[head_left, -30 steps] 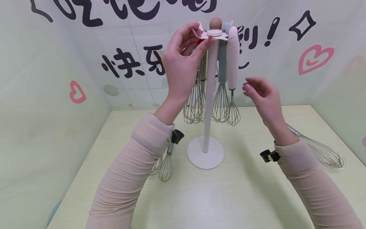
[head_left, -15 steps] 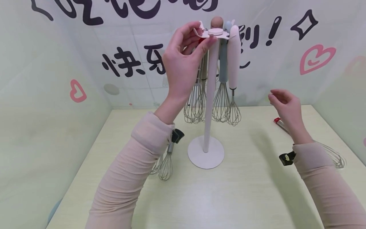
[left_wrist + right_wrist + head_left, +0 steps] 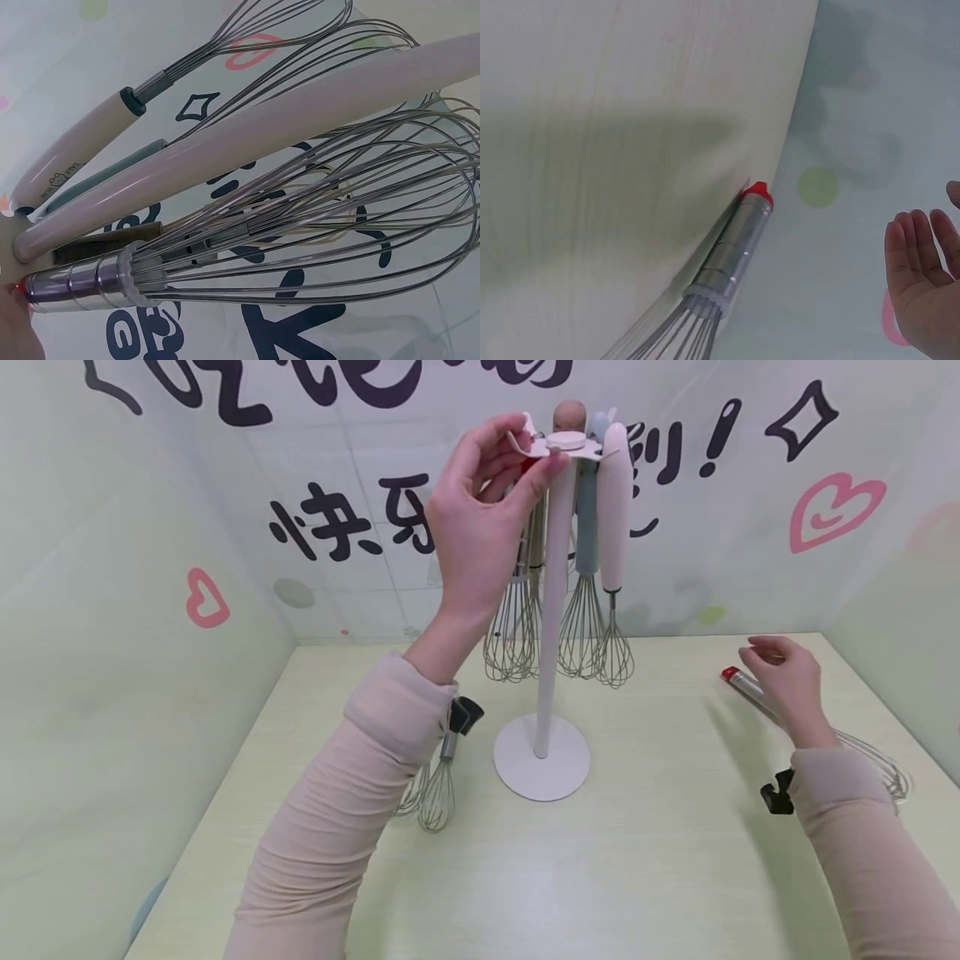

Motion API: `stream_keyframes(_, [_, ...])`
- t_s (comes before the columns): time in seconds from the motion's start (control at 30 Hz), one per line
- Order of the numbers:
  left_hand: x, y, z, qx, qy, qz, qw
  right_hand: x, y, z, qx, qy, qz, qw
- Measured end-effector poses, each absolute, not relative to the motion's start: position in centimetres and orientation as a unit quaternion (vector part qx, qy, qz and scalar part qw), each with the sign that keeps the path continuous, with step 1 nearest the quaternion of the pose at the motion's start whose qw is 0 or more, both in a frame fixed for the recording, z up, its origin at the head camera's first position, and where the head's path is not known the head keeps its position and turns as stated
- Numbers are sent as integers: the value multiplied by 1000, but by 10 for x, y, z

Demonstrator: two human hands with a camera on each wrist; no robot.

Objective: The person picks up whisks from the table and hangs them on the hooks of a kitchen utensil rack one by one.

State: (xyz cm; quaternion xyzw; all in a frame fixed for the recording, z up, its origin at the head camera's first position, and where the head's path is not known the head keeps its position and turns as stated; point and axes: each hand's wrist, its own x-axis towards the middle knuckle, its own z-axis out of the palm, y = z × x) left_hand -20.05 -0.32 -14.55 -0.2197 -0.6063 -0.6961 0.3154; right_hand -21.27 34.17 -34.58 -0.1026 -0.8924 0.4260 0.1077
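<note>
R hand (image 3: 791,685) is now farther right & lower than a sec ago: then nr the pink-handled whisk (image 3: 615,510), now by the red-tipped whisk (image 3: 756,692) lying on the R side of the bench (image 3: 637,877). Its fingers are loosely bent, holding nothing; R wrist view shows thumb & fingers apart, w/ a gap btwn hand & whisk. Forearm crosses in front of part of that whisk, wires toward the R edge, red end pointing to the back.

L hand (image 3: 480,518) stays put, thumb & fingers pinched on the top of the white stand (image 3: 552,610), whose round base (image 3: 525,772) sits mid-bench. Pink-handled whisk & blue-handled whisk (image 3: 587,527) hang on its R side, wires down; brown knob (image 3: 569,417) shows behind the top. L wrist view: big steel whisk (image 3: 75,285), also hung, has its red end right by L hand.

Small whisks (image 3: 435,802) lie left of the base, partly hidden by L sleeve (image 3: 322,810). Wall behind = pale sheet w/ dark writing (image 3: 330,522).
</note>
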Motion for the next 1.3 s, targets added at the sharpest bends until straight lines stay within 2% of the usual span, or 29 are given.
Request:
stream_keyframes(0.57, [-199,-6,-145,-223,-600,-706,302,-200,379,-379,-124,-930,343,47])
stream_keyframes(1.3, [-203,-8,-143,-216,-608,-705,295,-195,392,-400,-112,-942,312,43])
